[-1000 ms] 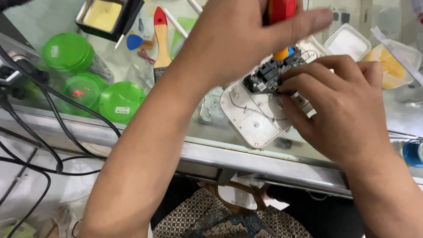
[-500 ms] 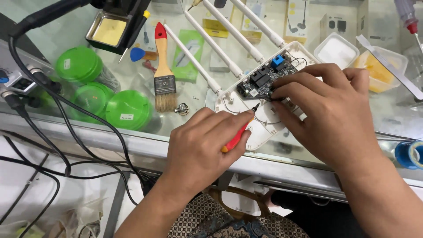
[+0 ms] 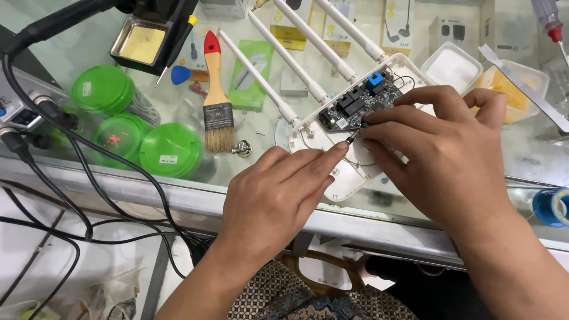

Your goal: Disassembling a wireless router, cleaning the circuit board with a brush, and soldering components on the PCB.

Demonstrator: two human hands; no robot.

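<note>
A white router shell [image 3: 332, 178] with several white antennas [image 3: 296, 56] lies open on the glass counter, its dark circuit board [image 3: 351, 105] exposed. My left hand [image 3: 278, 189] grips a small screwdriver; only its dark tip [image 3: 351, 138] shows, pointing at the board's near edge, and the handle is hidden under my fingers. My right hand [image 3: 444, 154] lies over the right part of the router, fingertips pressing on the board beside the screwdriver tip.
A wooden paintbrush with a red end [image 3: 216, 106] lies left of the router. Green round tubs [image 3: 169, 151] stand at left, a soldering stand with a yellow sponge [image 3: 142, 44] behind them. Black cables [image 3: 77, 201] hang off the counter edge. Plastic containers [image 3: 453, 65] and a blue tape roll [image 3: 554, 207] sit at right.
My left hand came down from high above the router with the red-handled screwdriver and now holds its tip at the board's edge. My right hand has stayed on the router.
</note>
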